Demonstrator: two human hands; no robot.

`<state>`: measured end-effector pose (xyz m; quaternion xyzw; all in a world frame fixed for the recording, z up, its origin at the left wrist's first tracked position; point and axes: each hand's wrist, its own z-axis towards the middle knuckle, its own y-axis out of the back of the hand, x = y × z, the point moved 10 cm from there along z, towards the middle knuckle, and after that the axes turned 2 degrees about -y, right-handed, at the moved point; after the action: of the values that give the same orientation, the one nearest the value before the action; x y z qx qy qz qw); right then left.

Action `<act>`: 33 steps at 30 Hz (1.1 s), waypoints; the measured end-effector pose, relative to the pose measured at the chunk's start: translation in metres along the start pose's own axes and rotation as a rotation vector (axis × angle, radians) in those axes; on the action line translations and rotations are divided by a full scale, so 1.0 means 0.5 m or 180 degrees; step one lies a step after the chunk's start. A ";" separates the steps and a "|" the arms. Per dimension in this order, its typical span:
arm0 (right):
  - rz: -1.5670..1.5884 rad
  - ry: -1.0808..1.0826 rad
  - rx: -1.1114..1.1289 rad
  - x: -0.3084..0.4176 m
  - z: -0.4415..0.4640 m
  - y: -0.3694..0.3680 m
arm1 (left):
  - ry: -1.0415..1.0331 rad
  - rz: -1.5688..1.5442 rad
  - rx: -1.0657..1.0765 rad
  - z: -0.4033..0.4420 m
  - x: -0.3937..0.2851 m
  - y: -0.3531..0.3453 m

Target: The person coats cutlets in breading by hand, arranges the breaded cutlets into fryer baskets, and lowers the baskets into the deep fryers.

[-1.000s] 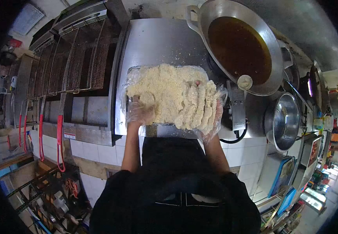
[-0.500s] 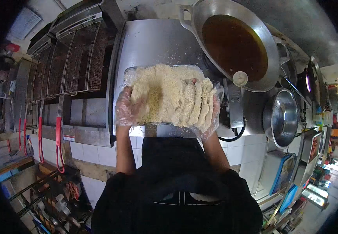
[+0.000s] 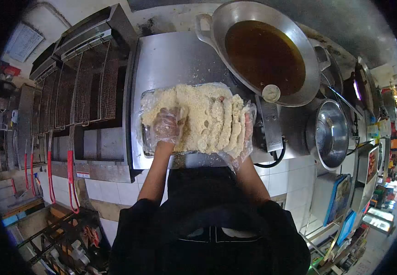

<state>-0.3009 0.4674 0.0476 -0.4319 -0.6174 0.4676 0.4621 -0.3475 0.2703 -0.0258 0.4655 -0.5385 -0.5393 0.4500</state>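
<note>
A shallow tray holds a bed of pale crumbs. Several long crumb-coated pieces stand side by side at its right end. My right hand, in a clear plastic glove, is wrapped round the outer side of these pieces. At the tray's left part, my left hand, also gloved in clear plastic, presses into the crumbs with its fingers curled down. Its fingertips are partly hidden, and whatever lies under them cannot be made out.
A big pan of dark oil with a round strainer stands at the upper right. Farther right is a metal bowl. Fryer baskets with red handles are on the left.
My left hand has gone from the tray's left edge inward and down onto the crumbs. My right hand stays round the coated pieces. The whole view has shifted slightly.
</note>
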 end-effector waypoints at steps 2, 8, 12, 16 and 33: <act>0.0049 0.0003 0.0029 0.001 0.003 0.009 | 0.0007 -0.0334 -0.0080 0.001 0.010 0.000; -0.0051 -0.0094 0.0310 -0.004 0.009 -0.013 | 0.0338 -0.2668 -0.0512 0.000 0.066 0.022; -0.0170 -0.0098 0.0136 -0.006 0.014 0.009 | 0.0815 -0.3744 -0.0290 0.001 0.101 -0.051; -0.0385 -0.0087 -0.0228 -0.009 0.009 0.001 | 0.0789 -0.5014 0.0111 -0.016 0.036 0.056; -0.1310 0.0168 -0.0750 0.003 -0.005 0.152 | -0.0110 -0.3343 -0.0132 -0.027 -0.128 0.173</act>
<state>-0.2909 0.4838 -0.0259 -0.3599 -0.7305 0.2768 0.5101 -0.3250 0.3299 0.0621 0.6547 -0.2291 -0.7104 0.1192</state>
